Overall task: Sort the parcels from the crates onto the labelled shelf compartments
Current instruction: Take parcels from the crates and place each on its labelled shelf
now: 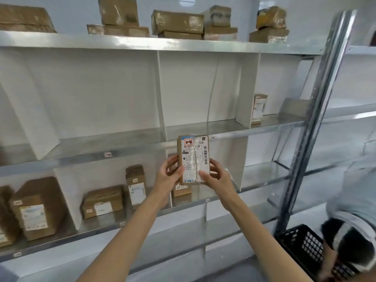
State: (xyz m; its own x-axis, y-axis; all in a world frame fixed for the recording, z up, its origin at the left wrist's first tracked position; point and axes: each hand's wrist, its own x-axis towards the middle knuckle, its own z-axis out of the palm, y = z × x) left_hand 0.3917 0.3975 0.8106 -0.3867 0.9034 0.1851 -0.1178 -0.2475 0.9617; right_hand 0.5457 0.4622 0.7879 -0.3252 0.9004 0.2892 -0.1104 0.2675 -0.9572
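I hold a small brown parcel (194, 157) upright in front of the metal shelf (130, 144). Its white shipping label faces me, with "2-4" handwritten in red at the top. My left hand (169, 174) grips its lower left edge, thumb on the front. My right hand (216, 177) grips its lower right edge the same way. The parcel hangs level with the front lip of the middle shelf board, in front of a lower compartment that holds another small box (181, 189). A black plastic crate (305, 249) sits at the bottom right.
Brown parcels (177, 22) line the top board. One parcel (258, 105) stands in the middle row's right compartment. Several boxes (38, 208) fill the lower left compartments. A steel upright (317, 119) slants at the right. Another person (354, 216) bends over the crate.
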